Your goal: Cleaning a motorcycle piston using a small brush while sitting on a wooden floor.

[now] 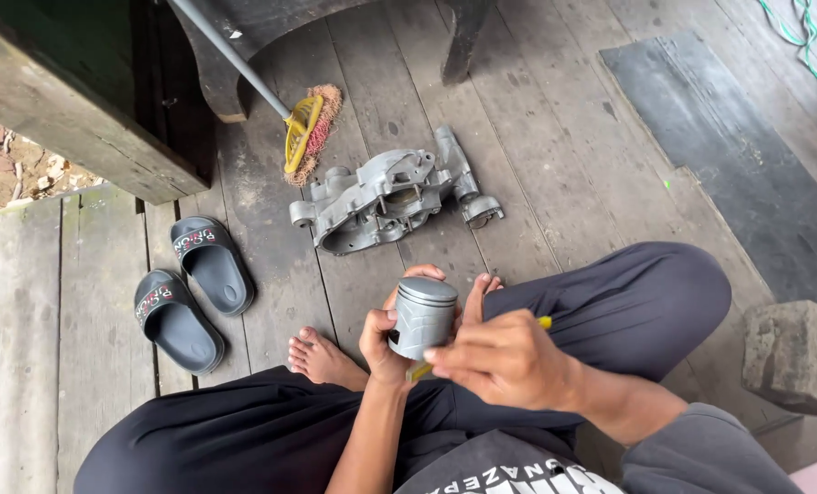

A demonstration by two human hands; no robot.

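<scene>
Nearest me, my right hand (505, 359) pinches a yellow tool (419, 370) against the grey piston (423, 316), which my left hand (386, 340) grips upright over my lap. Farther off lies a grey engine casing (386, 198); two dark slippers (193, 293) sit left.

The yellow tool (419, 370) shows only its 2 ends; the right hand (505, 359) covers its middle. The left hand's (383, 343) palm is hidden behind the grey piston (422, 316). The broom's handle (230, 57) runs off the top edge. The stone block (797, 355) is cut by the right edge.
</scene>
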